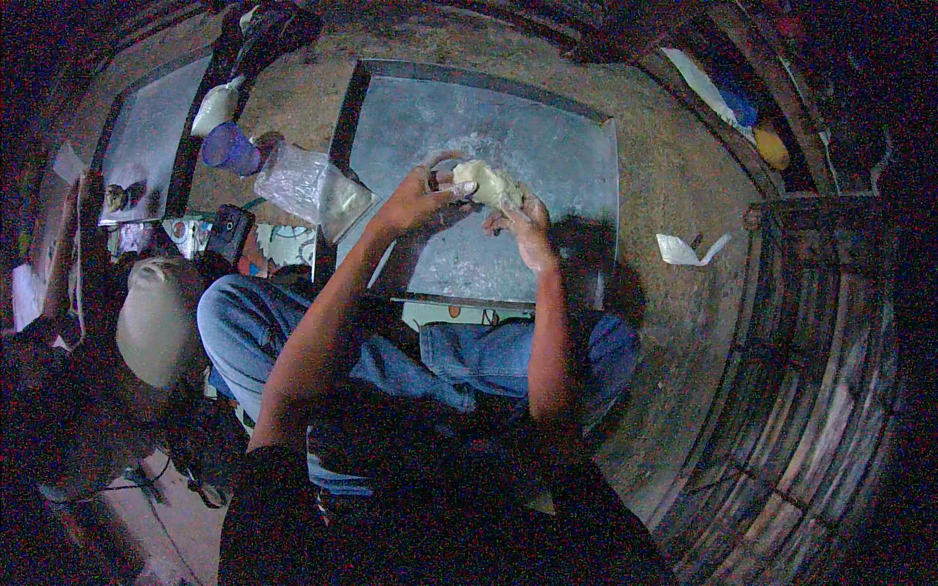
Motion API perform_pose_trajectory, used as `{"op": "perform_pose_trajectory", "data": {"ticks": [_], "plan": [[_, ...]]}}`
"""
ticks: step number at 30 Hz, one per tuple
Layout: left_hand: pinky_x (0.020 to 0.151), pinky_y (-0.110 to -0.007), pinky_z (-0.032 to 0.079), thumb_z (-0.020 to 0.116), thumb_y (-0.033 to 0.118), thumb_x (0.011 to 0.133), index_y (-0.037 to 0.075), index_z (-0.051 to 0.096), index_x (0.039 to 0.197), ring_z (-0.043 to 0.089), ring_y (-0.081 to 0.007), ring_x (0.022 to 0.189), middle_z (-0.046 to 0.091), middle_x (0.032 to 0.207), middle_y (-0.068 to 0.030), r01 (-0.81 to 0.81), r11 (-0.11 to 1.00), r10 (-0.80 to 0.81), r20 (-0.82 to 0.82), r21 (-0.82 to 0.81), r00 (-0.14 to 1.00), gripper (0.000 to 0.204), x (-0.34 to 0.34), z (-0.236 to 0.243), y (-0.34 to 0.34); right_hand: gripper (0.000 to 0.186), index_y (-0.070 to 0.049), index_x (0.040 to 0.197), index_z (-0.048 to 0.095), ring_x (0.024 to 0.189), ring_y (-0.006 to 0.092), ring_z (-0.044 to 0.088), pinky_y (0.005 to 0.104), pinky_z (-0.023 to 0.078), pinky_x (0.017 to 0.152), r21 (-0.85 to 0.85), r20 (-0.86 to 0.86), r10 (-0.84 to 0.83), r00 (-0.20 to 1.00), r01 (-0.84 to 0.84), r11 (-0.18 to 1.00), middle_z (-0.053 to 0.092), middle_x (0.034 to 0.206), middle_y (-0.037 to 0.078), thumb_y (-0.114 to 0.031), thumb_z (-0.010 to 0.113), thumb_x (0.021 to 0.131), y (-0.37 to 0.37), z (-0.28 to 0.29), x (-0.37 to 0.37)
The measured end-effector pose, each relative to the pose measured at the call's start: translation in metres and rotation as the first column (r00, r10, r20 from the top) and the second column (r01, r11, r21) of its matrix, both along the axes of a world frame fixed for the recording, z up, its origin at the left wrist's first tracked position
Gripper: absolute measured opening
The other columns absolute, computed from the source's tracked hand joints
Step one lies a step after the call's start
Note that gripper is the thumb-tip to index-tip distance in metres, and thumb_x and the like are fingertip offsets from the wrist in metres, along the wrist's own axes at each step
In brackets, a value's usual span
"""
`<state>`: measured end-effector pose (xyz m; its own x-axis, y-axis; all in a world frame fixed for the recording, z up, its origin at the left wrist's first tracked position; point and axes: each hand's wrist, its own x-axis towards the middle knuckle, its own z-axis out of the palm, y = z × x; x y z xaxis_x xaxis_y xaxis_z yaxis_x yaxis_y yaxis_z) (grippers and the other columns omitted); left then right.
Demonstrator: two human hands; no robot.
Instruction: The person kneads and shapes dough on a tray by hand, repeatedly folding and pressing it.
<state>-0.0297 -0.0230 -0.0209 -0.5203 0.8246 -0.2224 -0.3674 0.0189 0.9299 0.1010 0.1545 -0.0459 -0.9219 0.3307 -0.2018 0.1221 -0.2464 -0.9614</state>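
Observation:
A pale, lumpy piece of dough (486, 183) is held between my two hands above a shallow metal tray (459, 112). My left hand (422, 198) grips its left end, with white flour on the fingertips. On the right end, my right hand (529, 228) is closed around the dough, thumb and fingers whitened too. White flour smears mark the tray's surface below. The tray rests on the ground in front of my crossed legs.
Left of the tray lie a clear plastic bag (298, 181), a purple cup (231, 147) and a white bag (216, 107). A second metal tray (156, 112) is farther left. A dark phone-like object (230, 230) sits near my left knee. White paper (692, 249) lies right, before wooden slats (811, 391).

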Motion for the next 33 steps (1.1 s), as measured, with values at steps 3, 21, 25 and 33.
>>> {"op": "perform_pose_trajectory", "data": {"ticks": [3,21,25,33], "plan": [[0.081,-0.028,0.051,0.070,0.015,0.083,-0.001,0.035,0.139,0.061,-0.0166,0.097,0.061,0.116,-0.0112,0.079,0.997,-0.081,-0.151,-0.017,0.985,0.068,-0.003,0.001,-0.002,0.043,0.002,0.119,0.052,0.071,0.0168,0.065,0.0313,0.053,0.059,0.074,-0.041,-0.004,0.999,0.007,0.997,0.065,0.093,0.008,-0.014,0.069,0.083,-0.003,0.002,-0.002],[0.056,-0.026,0.048,0.067,0.002,0.072,0.004,0.067,0.107,0.058,-0.0094,0.063,0.067,0.078,-0.0025,-0.070,0.994,0.028,-0.448,-0.079,0.893,0.035,0.005,-0.029,-0.001,0.030,0.001,0.105,0.061,0.079,0.0139,0.063,0.0273,0.050,0.064,0.381,0.066,0.116,0.991,-0.132,0.915,0.066,0.092,0.004,-0.002,0.068,0.076,-0.004,-0.004,0.000],[0.059,-0.027,0.050,0.067,0.002,0.074,0.004,0.065,0.111,0.060,-0.0117,0.067,0.068,0.083,-0.0025,-0.055,0.988,-0.027,-0.504,-0.148,0.864,0.037,-0.003,-0.034,-0.007,0.029,0.000,0.104,0.061,0.079,0.0143,0.063,0.0276,0.051,0.066,0.291,0.167,0.118,0.979,-0.164,0.943,0.066,0.092,0.005,-0.007,0.069,0.077,-0.011,0.011,-0.003],[0.063,-0.024,0.049,0.064,0.003,0.079,0.006,0.063,0.117,0.058,-0.0089,0.075,0.067,0.093,-0.0021,0.187,0.976,-0.209,-0.263,-0.107,0.942,0.038,0.000,-0.005,-0.006,0.024,0.001,0.103,0.062,0.074,0.0174,0.065,0.0303,0.052,0.061,0.115,0.069,-0.099,0.993,0.091,0.989,0.067,0.093,0.010,-0.003,0.059,0.080,0.006,-0.022,0.006]]}}
